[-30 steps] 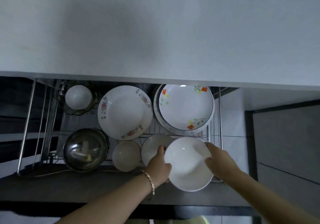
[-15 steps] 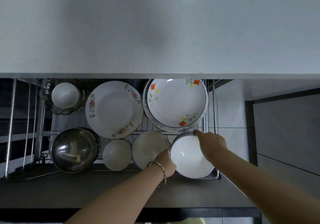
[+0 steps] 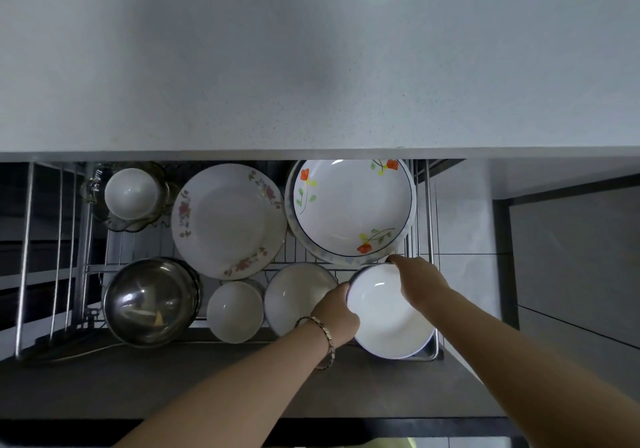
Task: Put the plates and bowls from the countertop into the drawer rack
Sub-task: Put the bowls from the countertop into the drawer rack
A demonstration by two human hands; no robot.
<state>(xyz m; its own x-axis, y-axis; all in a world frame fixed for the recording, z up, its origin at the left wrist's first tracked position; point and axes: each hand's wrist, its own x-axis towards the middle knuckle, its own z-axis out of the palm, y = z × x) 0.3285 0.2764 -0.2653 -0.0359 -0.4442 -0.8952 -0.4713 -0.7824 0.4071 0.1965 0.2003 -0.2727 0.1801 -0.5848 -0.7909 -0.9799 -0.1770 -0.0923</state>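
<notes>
A plain white bowl (image 3: pixel 388 316) sits at the front right corner of the wire drawer rack (image 3: pixel 429 205). My left hand (image 3: pixel 337 312) grips its left rim and my right hand (image 3: pixel 417 279) holds its far right rim. Beside it to the left stand a white bowl (image 3: pixel 298 295) and a smaller white bowl (image 3: pixel 235 311). At the back lie a flowered plate (image 3: pixel 225 221) and an orange-flower dish (image 3: pixel 351 205) on top of another plate. The countertop (image 3: pixel 311 60) above shows no dishes.
A steel bowl (image 3: pixel 150 300) fills the rack's front left. A small white bowl (image 3: pixel 131 193) rests in a glass dish at the back left. The dark drawer front (image 3: pixel 173 382) runs below the rack. A grey cabinet (image 3: pixel 571 257) stands to the right.
Both hands lowered the white bowl from above the drawer front into the rack's front right corner. The view shifted slightly downward.
</notes>
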